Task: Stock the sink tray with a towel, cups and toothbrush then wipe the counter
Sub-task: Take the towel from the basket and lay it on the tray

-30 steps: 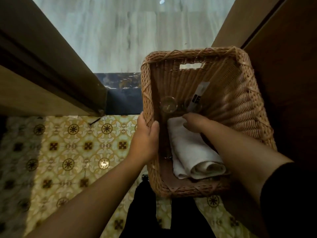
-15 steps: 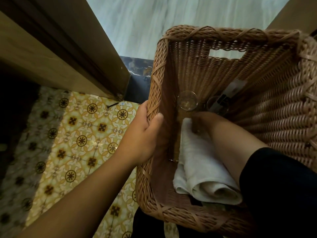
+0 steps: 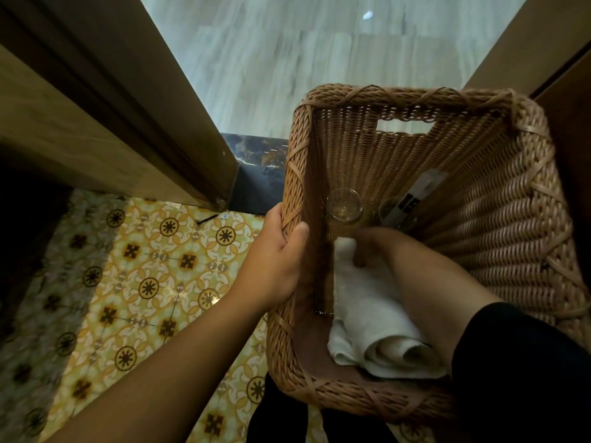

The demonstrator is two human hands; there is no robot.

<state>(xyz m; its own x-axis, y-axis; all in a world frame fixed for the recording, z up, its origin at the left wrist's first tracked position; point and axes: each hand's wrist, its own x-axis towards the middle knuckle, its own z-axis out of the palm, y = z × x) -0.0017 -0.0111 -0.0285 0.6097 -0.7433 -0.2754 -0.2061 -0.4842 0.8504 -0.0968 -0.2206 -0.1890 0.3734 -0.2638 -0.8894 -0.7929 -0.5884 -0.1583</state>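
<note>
A person stood over a patterned tile floor (image 3: 134, 282) beside a wooden door frame (image 3: 105, 123), with a pale plank floor (image 3: 287, 59) beyond a dark threshold (image 3: 256, 167), and carried a wicker basket (image 3: 499, 238) that filled the right half of the view. The left hand (image 3: 275, 260) clamped the basket's left rim, thumb inside the wall and fingers wrapped outside. The right hand (image 3: 380, 247) reached down inside, its fingers curled around the far end of a rolled white towel (image 3: 367, 318); how tightly it held could not be told in the dim light. The towel lay on the basket floor with its long axis running from the near wall, where the open roll faced the camera, away toward the far wall, so the gripped end was the far one and the roll's bulk lay between that hand and the person. Just beyond the fingers stood a clear cup (image 3: 343, 207), upright near the left wall, and to its right what looked like a second cup (image 3: 396, 214) holding a wrapped toothbrush (image 3: 415, 199) that leaned toward the right wall. No sink tray or counter was in view, so stocking appeared not yet begun. A lift of the towel would likely need to come up and back, since both cups stood close ahead of the knuckles and could be knocked over.
</note>
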